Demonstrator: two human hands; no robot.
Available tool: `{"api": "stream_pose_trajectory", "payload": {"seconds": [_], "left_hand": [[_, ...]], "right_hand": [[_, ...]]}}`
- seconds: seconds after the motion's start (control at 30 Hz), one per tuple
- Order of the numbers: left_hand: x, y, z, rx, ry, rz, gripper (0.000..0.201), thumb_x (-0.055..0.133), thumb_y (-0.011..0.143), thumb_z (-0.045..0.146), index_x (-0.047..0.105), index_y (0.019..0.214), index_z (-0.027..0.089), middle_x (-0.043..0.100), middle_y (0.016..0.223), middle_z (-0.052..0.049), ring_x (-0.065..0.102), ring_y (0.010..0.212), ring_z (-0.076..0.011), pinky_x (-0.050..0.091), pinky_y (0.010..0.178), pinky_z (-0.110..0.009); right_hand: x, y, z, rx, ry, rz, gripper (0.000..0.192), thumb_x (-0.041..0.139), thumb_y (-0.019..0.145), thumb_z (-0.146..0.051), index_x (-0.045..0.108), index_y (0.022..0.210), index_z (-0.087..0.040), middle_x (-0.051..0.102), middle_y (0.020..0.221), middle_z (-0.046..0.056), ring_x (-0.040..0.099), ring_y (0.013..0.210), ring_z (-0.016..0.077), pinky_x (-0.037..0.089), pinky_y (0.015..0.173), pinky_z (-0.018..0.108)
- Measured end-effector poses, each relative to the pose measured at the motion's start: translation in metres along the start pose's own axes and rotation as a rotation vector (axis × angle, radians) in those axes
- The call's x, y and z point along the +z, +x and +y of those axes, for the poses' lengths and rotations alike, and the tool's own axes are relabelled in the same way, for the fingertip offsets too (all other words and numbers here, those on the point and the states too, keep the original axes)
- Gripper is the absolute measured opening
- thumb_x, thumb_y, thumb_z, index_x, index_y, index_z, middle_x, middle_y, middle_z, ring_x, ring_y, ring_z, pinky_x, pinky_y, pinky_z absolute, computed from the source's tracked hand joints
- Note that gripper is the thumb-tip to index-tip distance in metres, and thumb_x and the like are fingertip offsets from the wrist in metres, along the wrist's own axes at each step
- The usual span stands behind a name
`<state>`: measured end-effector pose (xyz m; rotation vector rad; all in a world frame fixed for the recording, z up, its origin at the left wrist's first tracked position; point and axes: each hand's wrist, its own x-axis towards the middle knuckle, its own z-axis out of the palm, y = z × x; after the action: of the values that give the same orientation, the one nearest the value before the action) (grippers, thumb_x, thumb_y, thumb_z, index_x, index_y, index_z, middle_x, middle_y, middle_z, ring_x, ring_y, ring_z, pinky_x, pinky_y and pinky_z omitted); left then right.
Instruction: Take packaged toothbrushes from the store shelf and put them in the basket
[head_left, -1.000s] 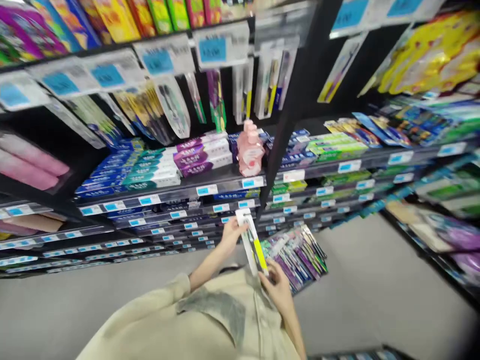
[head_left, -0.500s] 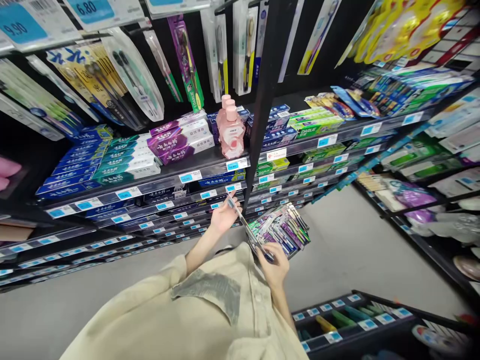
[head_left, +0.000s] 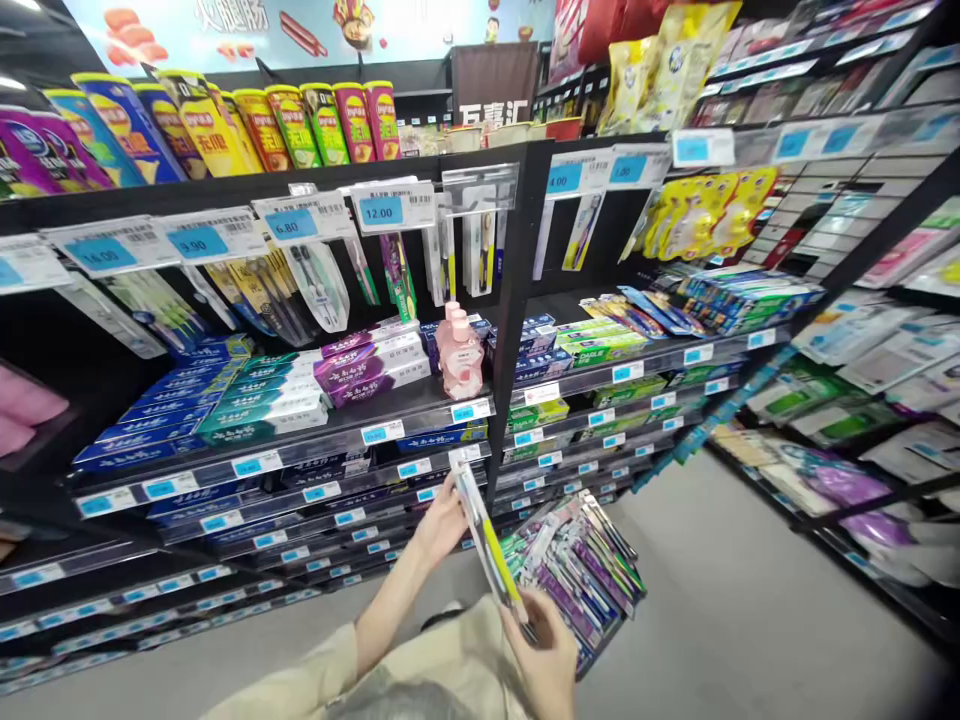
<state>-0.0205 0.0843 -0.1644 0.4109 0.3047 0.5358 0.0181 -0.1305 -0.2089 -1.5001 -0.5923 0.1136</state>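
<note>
I hold a flat toothbrush pack (head_left: pixel 486 538) with a yellow-handled brush between both hands, tilted edge-on toward me. My left hand (head_left: pixel 442 521) grips its upper end, fingers behind the card. My right hand (head_left: pixel 541 652) pinches its lower end near my chest. Just behind the pack, a box of several toothbrush packs (head_left: pixel 581 565) in purple and green sits on the floor by the shelf foot. More toothbrush packs (head_left: pixel 480 245) hang from hooks above, under a 12.00 price tag (head_left: pixel 382 210).
Black shelving (head_left: pixel 517 300) runs left to right, with stacked toothpaste boxes (head_left: pixel 300 385), pink mouthwash bottles (head_left: pixel 460 360) and blue price labels. Snack tubes (head_left: pixel 300 120) line the top shelf. Another rack (head_left: pixel 862 400) stands at the right; grey floor (head_left: pixel 720 600) lies between.
My view has lifted from the lower shelves up to the top shelf and ceiling signs. The pack has turned edge-on and stays in both hands, now lower in the frame.
</note>
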Motion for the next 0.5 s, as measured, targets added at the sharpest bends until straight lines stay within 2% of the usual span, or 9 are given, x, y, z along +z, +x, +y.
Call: {"api": "stream_pose_trajectory", "payload": {"seconds": [0.1,0.17,0.3,0.5], "left_hand": [[0.007,0.001,0.003,-0.003,0.302,0.033,0.052,0.093,0.068,0.015,0.072,0.115,0.015,0.077,0.094,-0.004,0.069,0.081,-0.0183,0.053,0.078,-0.03],[0.009,0.003,0.002,0.005,0.379,0.048,0.049,0.09,0.07,0.011,0.07,0.115,0.012,0.079,0.094,-0.005,0.069,0.083,-0.0183,0.052,0.08,-0.031],[0.007,0.005,-0.003,-0.016,0.383,0.067,0.048,0.086,0.075,0.009,0.068,0.119,0.01,0.08,0.098,-0.004,0.067,0.088,-0.0183,0.05,0.085,-0.031],[0.013,0.0,-0.007,-0.004,0.418,0.035,0.037,0.082,0.082,0.015,0.069,0.117,0.013,0.081,0.101,-0.004,0.068,0.09,-0.0198,0.049,0.089,-0.033]], "right_hand": [[0.001,0.002,0.0,0.309,0.122,0.087,0.042,0.086,0.073,-0.048,0.073,0.098,-0.016,0.076,0.087,0.009,0.072,0.072,0.0234,0.06,0.062,0.032],[0.002,0.004,-0.002,0.419,0.171,0.089,0.049,0.087,0.068,-0.052,0.071,0.098,-0.016,0.074,0.085,0.008,0.069,0.07,0.0219,0.058,0.06,0.032],[0.001,0.003,-0.003,0.506,0.218,0.089,0.053,0.087,0.067,-0.051,0.069,0.102,-0.017,0.072,0.086,0.006,0.064,0.067,0.0189,0.055,0.059,0.031],[0.0,-0.002,-0.003,0.538,0.234,0.087,0.05,0.084,0.07,-0.05,0.068,0.103,-0.017,0.068,0.078,0.002,0.059,0.06,0.0163,0.052,0.059,0.031]]}}
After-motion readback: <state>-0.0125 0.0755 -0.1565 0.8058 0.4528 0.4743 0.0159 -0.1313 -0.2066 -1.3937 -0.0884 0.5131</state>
